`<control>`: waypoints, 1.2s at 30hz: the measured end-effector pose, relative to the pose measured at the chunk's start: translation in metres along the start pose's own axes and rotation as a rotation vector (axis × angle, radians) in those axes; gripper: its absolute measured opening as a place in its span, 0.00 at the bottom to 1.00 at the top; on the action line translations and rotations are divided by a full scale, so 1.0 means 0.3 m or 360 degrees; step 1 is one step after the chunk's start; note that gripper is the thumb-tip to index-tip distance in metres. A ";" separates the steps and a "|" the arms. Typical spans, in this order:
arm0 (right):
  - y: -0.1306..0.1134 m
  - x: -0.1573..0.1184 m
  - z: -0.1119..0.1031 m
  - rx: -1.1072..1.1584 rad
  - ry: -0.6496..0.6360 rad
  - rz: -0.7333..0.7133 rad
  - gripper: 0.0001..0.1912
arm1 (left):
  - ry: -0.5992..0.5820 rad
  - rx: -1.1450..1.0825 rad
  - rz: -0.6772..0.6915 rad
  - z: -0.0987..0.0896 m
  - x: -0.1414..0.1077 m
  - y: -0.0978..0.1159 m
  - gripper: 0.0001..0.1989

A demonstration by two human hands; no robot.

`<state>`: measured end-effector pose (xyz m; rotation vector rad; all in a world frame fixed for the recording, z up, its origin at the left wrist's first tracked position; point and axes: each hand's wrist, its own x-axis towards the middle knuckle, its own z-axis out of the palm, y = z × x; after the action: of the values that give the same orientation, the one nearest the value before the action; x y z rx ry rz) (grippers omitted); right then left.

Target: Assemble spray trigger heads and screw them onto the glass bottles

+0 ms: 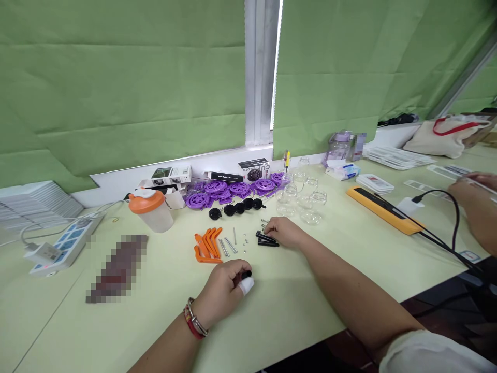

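Note:
My left hand (pixel 223 291), its thumb wrapped in white, is closed on a small black cylindrical part (pixel 246 274). My right hand (pixel 282 231) reaches forward, fingertips together and pointing down beside several black tubes (pixel 267 242) and small springs (pixel 264 223). What those fingertips pinch, if anything, is hidden. Left of the tubes lie tiny metal nuts (pixel 245 242) and several metal bolts (pixel 229 245). Farther left is a pile of orange levers (pixel 209 243). Behind them sit round black parts (pixel 239 207) and purple wheel-like pieces (pixel 238 189).
Clear glass-like cups (pixel 310 210) stand behind my right hand. An orange-lidded shaker bottle (pixel 155 212) and a white power strip (pixel 68 242) are on the left. To the right lies an orange power strip (pixel 384 210) with black cables; another person's arm (pixel 476 207) rests beyond.

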<state>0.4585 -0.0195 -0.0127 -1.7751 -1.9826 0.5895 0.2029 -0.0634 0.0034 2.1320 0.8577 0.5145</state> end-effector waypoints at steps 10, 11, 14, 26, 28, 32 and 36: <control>0.012 0.010 0.010 -0.0117 -0.0008 -0.0036 0.08 | -0.0001 -0.0021 0.0008 -0.005 0.001 0.005 0.05; 0.012 0.010 0.011 -0.0122 -0.0005 -0.0036 0.08 | 0.0001 -0.0031 0.0004 -0.004 0.002 0.004 0.05; 0.008 0.010 0.013 -0.0134 0.0005 -0.0044 0.08 | -0.0008 -0.0065 -0.0030 -0.003 0.004 0.000 0.06; -0.120 -0.073 0.005 0.0378 0.0215 -0.0567 0.08 | -0.0011 -0.0189 -0.0151 -0.005 0.007 -0.013 0.08; -0.169 -0.104 0.020 0.0507 0.0101 -0.0800 0.08 | 0.0020 -0.0177 -0.0133 -0.004 0.011 -0.013 0.08; -0.225 -0.138 0.058 0.0527 -0.0095 -0.0995 0.08 | 0.0082 -0.0163 -0.0050 -0.001 0.017 -0.019 0.08; -0.224 -0.134 0.076 0.0496 -0.0118 -0.1036 0.08 | 0.0075 -0.0183 -0.0034 0.000 0.018 -0.023 0.07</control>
<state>0.3948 -0.0670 0.0052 -0.8626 -2.2043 0.6889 0.2039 -0.0564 -0.0015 2.0110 0.8554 0.5909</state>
